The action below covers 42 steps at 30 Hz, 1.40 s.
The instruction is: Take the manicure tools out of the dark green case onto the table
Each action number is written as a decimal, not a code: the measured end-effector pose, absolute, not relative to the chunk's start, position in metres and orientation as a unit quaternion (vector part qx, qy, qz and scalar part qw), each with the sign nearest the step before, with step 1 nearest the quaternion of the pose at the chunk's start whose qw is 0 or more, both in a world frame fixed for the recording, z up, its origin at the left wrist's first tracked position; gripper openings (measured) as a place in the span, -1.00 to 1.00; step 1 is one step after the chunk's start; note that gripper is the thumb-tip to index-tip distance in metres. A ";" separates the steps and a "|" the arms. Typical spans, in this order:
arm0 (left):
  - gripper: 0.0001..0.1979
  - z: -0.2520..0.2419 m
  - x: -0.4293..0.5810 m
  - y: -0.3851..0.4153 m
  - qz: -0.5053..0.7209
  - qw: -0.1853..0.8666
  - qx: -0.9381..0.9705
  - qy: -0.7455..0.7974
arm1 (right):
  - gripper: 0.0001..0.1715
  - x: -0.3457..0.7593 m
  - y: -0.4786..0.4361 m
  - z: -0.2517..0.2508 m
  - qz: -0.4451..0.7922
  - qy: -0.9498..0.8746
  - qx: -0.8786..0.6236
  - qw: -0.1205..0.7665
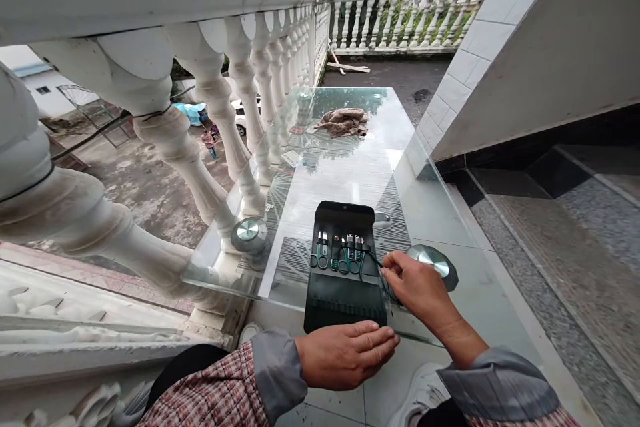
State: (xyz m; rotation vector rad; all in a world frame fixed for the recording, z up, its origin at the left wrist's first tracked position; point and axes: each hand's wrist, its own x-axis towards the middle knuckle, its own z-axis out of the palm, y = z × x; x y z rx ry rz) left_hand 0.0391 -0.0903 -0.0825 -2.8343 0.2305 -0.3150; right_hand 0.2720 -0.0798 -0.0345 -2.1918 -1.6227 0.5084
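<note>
A dark green manicure case lies unfolded at the near edge of the glass table. Held in its upper part are small scissors, another looped tool at the left and nail clippers. My left hand rests flat along the case's near edge, fingers stretched out and side by side. At the case's right side is my right hand, thumb and forefinger pinched together by a thin dark piece beside the tools. What exactly the pinch holds is too small to make out.
A crumpled brown cloth lies on the far part of the glass table. White balusters line the left, with a yard below where people stand. Stone stairs rise at the right. My white shoe shows under the table.
</note>
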 end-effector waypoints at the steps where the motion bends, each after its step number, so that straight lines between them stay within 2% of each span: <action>1: -0.53 -0.083 0.039 -0.090 -0.114 0.141 -0.980 0.080 | -0.84 0.271 -0.080 -0.035 0.180 -0.576 -0.776 0.182; 12: -0.56 -0.083 0.040 -0.091 -0.102 0.105 -0.987 0.068 | -0.89 0.280 -0.083 -0.023 0.237 -0.566 -0.751 0.244; 21: -0.52 -0.080 0.037 -0.090 -0.097 0.109 -0.987 0.061 | -0.92 0.289 -0.082 -0.017 0.240 -0.534 -0.780 0.222; 33: -0.54 -0.078 0.035 -0.088 -0.098 0.096 -0.989 0.055 | -0.87 0.302 -0.080 -0.027 0.218 -0.545 -0.786 0.193; 38: -0.54 -0.078 0.034 -0.089 -0.097 0.096 -0.989 0.052 | -0.81 0.295 -0.082 -0.036 0.200 -0.578 -0.756 0.233; 42: -0.54 -0.078 0.034 -0.088 -0.107 0.114 -0.986 0.060 | -0.84 0.282 -0.083 -0.055 0.114 -0.649 -0.705 0.261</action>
